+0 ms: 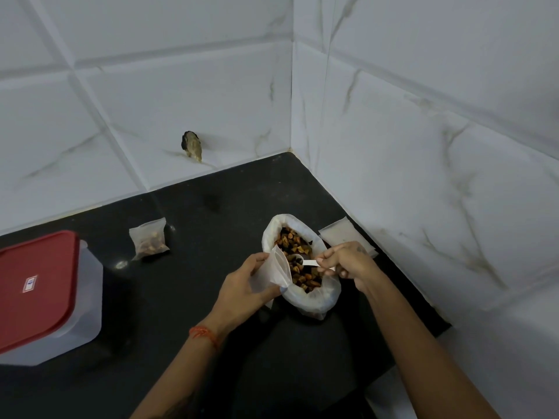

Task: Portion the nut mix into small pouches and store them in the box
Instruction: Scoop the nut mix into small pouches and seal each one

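A black surface [211, 297] fills a corner between two white tiled walls [181, 86]. At its left edge stands a clear plastic box [87, 297] with a red lid [36, 285] closed on top. Near the right edge, close to the back corner, sits a big open bag [317, 297] of nut mix [290, 237], its white rim rolled down so the brown pieces show.

The left hand [242, 285] is at the bag's near left side and holds a small empty pouch [276, 269]; its grip is curled round the pouch, thumb on the lower part, with the pouch's mouth turned toward the nuts and touching the bag's rim. The right hand [348, 261] hangs over the bag's right side, its grip pinching the handle of a small white spoon [305, 262] whose bowl lies down among the nuts. An orange thread [204, 334] circles the left wrist.

A filled pouch [149, 238] lies on the surface between the box and the bag, well apart from both. A flat stack of empty pouches [338, 234] rests just behind the right hand, against the right edge. A small dark lump [192, 145] sits on the back wall above the surface.
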Motion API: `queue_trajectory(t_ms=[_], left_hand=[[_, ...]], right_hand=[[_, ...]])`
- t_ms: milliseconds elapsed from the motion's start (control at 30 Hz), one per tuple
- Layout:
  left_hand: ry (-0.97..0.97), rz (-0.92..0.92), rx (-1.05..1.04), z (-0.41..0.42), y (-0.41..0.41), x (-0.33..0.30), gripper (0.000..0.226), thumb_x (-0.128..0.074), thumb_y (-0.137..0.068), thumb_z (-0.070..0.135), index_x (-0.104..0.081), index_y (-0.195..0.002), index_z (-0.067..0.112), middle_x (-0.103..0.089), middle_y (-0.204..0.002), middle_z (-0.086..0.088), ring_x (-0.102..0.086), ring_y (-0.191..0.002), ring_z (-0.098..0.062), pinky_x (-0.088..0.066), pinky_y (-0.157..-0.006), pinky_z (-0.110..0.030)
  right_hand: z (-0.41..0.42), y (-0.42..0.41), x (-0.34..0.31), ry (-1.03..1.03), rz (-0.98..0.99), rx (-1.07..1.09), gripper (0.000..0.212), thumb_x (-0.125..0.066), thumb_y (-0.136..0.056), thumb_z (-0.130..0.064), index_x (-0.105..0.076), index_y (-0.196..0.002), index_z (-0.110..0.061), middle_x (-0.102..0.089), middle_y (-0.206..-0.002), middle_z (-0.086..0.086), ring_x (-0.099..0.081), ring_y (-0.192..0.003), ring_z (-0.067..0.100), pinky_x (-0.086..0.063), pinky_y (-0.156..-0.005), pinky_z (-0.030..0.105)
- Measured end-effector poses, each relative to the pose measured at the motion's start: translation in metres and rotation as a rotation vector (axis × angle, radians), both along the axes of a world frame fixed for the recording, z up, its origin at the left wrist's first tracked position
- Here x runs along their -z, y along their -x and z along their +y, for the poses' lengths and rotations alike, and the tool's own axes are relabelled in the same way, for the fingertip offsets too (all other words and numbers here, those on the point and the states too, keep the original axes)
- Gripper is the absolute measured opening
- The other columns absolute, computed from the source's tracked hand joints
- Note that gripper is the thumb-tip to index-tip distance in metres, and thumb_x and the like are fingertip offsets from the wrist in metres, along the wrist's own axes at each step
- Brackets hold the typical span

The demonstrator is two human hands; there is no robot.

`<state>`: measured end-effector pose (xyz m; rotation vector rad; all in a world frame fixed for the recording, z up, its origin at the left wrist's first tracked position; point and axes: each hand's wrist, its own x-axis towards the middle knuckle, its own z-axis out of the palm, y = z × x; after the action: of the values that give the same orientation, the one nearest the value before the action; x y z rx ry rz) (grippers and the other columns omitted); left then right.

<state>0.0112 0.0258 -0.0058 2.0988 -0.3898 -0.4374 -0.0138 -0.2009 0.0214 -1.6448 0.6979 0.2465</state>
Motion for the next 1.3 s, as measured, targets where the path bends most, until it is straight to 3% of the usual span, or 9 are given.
queue_trajectory(t_ms=[367, 500, 667, 900, 1033, 1133, 1300], left_hand=[[0.049, -0.025, -0.028, 0.004, 0.002, -0.004, 0.058, -0.075, -0.078, 0.025, -0.05, -0.13, 0.028, -0.052, -0.121, 0.014, -0.052, -0.114, -0.007, -0.048, -0.097, -0.031], [0.066, -0.073, -0.046, 0.004, 0.0, -0.01, 0.051, -0.074, -0.078, 0.022, -0.052, -0.124, 0.031, -0.046, -0.113, 0.023, -0.051, -0.109, -0.006, -0.047, -0.094, -0.027], [0.078, -0.065, -0.034, -0.001, -0.009, -0.014, 0.054, -0.076, -0.077, 0.025, -0.052, -0.124, 0.034, -0.047, -0.116, 0.02, -0.051, -0.109, -0.006, -0.049, -0.095, -0.032], [0.108, -0.087, 0.0, -0.011, -0.016, -0.022, 0.054, -0.078, -0.074, 0.033, -0.053, -0.122, 0.035, -0.051, -0.117, 0.014, -0.055, -0.106, -0.009, -0.052, -0.091, -0.033], [0.118, -0.106, 0.011, -0.012, -0.018, -0.024, 0.06, -0.078, -0.072, 0.042, -0.055, -0.126, 0.03, -0.054, -0.119, 0.01, -0.056, -0.106, -0.008, -0.053, -0.091, -0.036], [0.086, -0.132, 0.018, -0.012, -0.018, -0.026, 0.071, -0.068, -0.061, 0.062, -0.055, -0.124, 0.033, -0.055, -0.117, 0.011, -0.055, -0.105, -0.006, -0.053, -0.09, -0.035], [0.034, -0.178, 0.015, -0.018, -0.018, -0.026, 0.071, -0.07, -0.064, 0.064, -0.052, -0.126, 0.033, -0.057, -0.119, 0.009, -0.053, -0.107, -0.005, -0.049, -0.09, -0.03]], right_hand=[[0.001, 0.003, 0.006, -0.153, 0.046, 0.166, 0.006, -0.069, -0.08, -0.002, -0.072, -0.082, -0.006, -0.071, -0.064, 0.007, -0.055, -0.049, 0.008, -0.034, -0.036, 0.011], [-0.001, 0.007, 0.004, -0.178, 0.0, 0.208, 0.008, -0.068, -0.081, -0.002, -0.072, -0.079, -0.01, -0.071, -0.063, 0.004, -0.053, -0.052, 0.008, -0.036, -0.04, 0.013], [-0.005, 0.019, -0.011, -0.189, -0.086, 0.246, 0.008, -0.065, -0.083, -0.003, -0.071, -0.082, -0.009, -0.07, -0.064, 0.004, -0.056, -0.054, 0.007, -0.035, -0.049, 0.016], [0.003, 0.034, -0.045, -0.219, -0.23, 0.247, 0.005, -0.067, -0.08, -0.005, -0.071, -0.084, -0.007, -0.07, -0.067, 0.005, -0.056, -0.053, 0.007, -0.036, -0.047, 0.017], [0.013, 0.036, -0.053, -0.102, -0.254, 0.219, 0.004, -0.07, -0.08, -0.006, -0.072, -0.079, -0.01, -0.071, -0.065, 0.004, -0.057, -0.052, 0.005, -0.038, -0.047, 0.018], [0.017, 0.037, -0.055, 0.06, -0.323, 0.182, 0.01, -0.071, -0.078, -0.008, -0.073, -0.073, -0.017, -0.071, -0.065, 0.002, -0.059, -0.053, 0.004, -0.039, -0.049, 0.016], [0.034, 0.038, -0.054, 0.62, -0.473, -0.049, 0.008, -0.072, -0.08, -0.023, -0.076, -0.087, -0.023, -0.067, -0.068, -0.014, -0.058, -0.06, 0.0, -0.04, -0.058, 0.008]])
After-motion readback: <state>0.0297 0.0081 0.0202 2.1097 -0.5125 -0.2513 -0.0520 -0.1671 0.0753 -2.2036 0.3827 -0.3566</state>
